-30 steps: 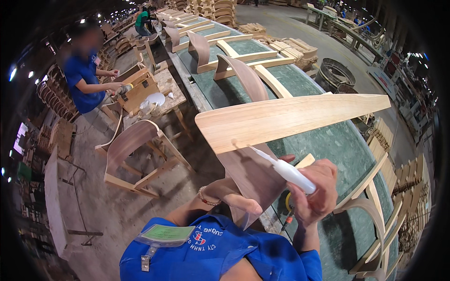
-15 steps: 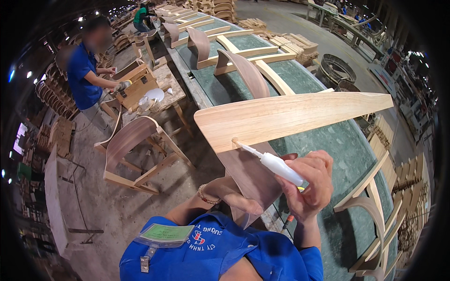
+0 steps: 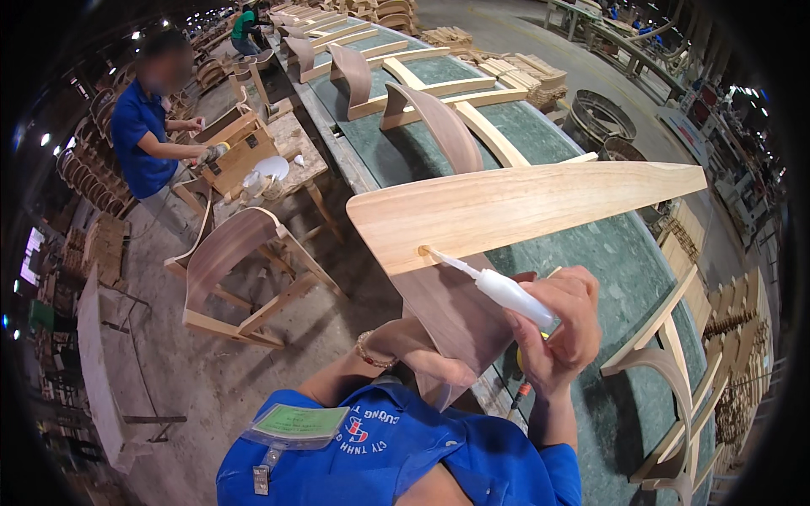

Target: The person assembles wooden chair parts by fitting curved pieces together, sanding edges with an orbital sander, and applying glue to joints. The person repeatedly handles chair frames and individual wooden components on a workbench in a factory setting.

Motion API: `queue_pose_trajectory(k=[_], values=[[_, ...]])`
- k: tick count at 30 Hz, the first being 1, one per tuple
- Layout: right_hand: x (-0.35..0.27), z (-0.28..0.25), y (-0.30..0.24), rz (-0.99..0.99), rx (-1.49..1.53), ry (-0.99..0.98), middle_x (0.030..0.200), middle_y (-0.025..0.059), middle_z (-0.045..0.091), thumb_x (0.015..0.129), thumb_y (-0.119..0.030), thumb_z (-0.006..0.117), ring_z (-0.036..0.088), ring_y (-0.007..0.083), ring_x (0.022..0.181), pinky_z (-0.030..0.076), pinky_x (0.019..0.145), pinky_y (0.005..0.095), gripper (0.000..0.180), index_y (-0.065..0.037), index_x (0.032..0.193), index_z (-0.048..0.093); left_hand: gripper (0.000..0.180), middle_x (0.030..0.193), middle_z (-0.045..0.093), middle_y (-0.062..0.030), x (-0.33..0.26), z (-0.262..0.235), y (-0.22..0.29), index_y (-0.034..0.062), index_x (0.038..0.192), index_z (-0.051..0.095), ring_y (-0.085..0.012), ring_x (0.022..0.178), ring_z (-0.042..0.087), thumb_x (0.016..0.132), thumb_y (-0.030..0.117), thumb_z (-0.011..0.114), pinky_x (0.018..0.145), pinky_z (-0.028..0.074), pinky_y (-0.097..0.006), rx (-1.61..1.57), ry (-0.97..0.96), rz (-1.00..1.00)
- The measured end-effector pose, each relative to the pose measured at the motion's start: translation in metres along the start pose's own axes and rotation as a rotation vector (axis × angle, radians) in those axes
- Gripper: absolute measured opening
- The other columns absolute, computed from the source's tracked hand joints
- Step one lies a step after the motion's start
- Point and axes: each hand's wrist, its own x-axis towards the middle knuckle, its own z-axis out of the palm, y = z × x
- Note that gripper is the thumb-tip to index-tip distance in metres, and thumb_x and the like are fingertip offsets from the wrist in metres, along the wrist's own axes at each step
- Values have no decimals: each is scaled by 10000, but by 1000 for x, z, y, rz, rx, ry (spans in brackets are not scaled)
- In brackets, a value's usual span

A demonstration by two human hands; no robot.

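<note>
Both my hands are busy on one chair part. My right hand (image 3: 553, 333) is curled tight around a white glue bottle (image 3: 506, 293), wrist bent inward, its thin nozzle tip set into a hole in the underside of the pale wooden rail (image 3: 515, 207). My left hand (image 3: 422, 354) reaches up from below, fingers wrapped flat over the lower edge of the dark curved backrest panel (image 3: 451, 308) beneath that rail, above the green workbench (image 3: 624, 261)

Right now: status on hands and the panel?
Right hand squeezing white glue bottle, nozzle at hole in pale wood panel. Left hand bracing dark curved piece. Nothing blocking.
</note>
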Motion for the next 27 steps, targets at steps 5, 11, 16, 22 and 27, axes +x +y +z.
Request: queue_pose_trajectory(k=[5,11,16,22,27], values=[[2,4,-5,6,32,-28,828,35,668,661,-73,797,571,218,771,391,811,359,337,-84,972,669,723,1232,552,-88,-2,-8,1,-16,1330,451,-176,1156,494,702,109,787,966,422,-322,117,-63,-84],[1,6,-1,15,34,7,827,36,668,665,-68,790,566,216,766,390,810,355,333,-83,975,668,758,1246,547,-102,-3,-5,4,-22,1350,430,-183,1157,493,697,113,790,968,423,-329,84,-17,-25],[-2,3,-4,10,39,-30,836,38,674,668,-62,789,572,215,771,390,804,352,321,-80,963,667,773,1260,540,-103,-1,-6,3,-24,1362,419,-192,1173,483,699,115,790,989,410,-341,78,-22,64],[2,3,-3,36,77,-14,830,36,676,682,-79,788,573,216,772,391,807,366,301,-81,958,669,688,1225,576,-130,4,-6,-5,7,1309,482,-229,1151,527,714,149,797,938,463,-345,107,-63,212],[-3,1,-1,51,49,2,832,39,680,684,-86,791,574,218,766,393,813,369,308,-80,968,671,689,1237,567,-132,5,-2,2,8,1300,489,-234,1166,519,705,167,797,939,462,-348,79,6,240]])
